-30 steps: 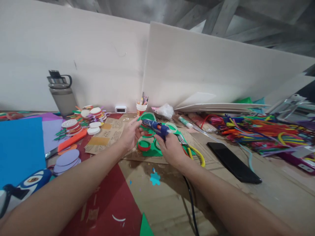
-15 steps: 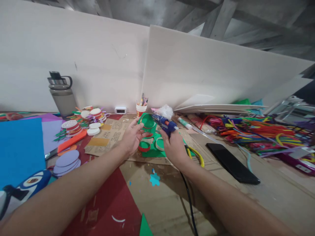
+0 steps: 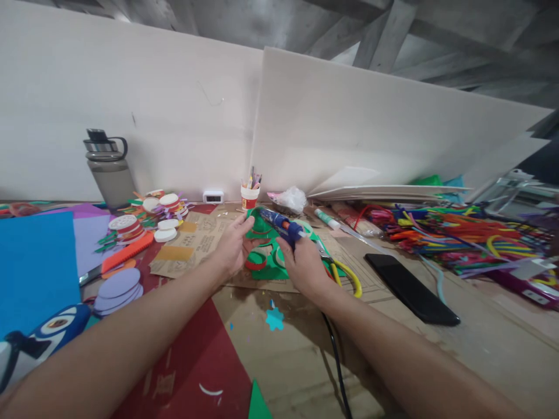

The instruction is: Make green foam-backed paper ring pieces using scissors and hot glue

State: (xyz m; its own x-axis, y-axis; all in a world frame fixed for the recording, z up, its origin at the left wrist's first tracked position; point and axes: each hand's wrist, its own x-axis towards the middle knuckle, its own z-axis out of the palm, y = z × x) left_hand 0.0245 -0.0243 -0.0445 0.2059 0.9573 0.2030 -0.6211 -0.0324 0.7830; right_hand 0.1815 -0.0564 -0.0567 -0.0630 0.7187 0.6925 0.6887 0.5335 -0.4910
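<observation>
Closed around the edge of a green ring (image 3: 261,224) is my left hand (image 3: 236,243), at the middle of the table. My right hand (image 3: 305,262) grips a blue glue gun (image 3: 282,226), its nozzle pointing left over the ring. A black cord runs down from below my right hand. Under the hands lies a green sheet (image 3: 273,272) with a red-edged ring (image 3: 255,261) on it. Yellow-handled scissors (image 3: 345,273) rest just right of my right hand.
A black phone (image 3: 410,288) and colorful pipe cleaners (image 3: 471,235) lie on the right. At the left are a bottle (image 3: 111,171), an orange cutter (image 3: 128,253), purple discs (image 3: 117,288) and blue paper (image 3: 39,267). A pen cup (image 3: 250,198) stands behind.
The glue gun in my right hand has shifted left and slightly down, its nozzle now over the green ring. The ring has tilted and lowered a little.
</observation>
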